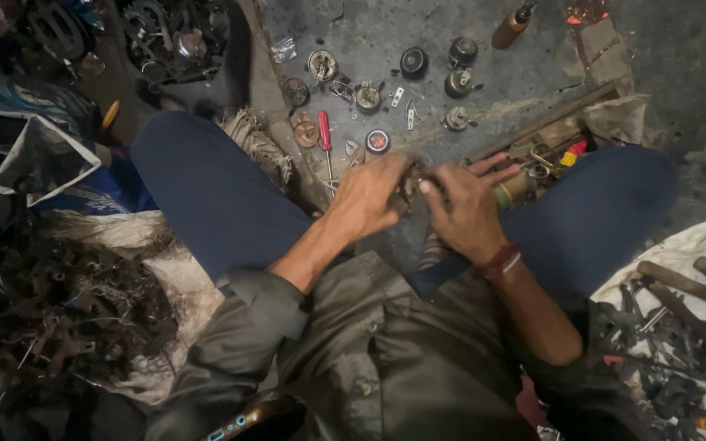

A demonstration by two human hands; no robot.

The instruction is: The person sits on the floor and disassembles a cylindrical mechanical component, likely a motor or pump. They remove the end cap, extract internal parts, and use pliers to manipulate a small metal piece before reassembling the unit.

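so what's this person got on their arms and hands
Both forearms are bare, no gloves. An olive-grey shirt sleeve is rolled up above the left elbow. The right wrist carries a dark red thread band and a thin pale bangle.

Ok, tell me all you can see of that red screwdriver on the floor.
The screwdriver has a red plastic-looking handle and a thin metal shaft. It lies flat on the grey floor, handle away from the person, shaft pointing toward them. Neither hand touches it. Small round metal parts lie around it; its tip is hard to make out.
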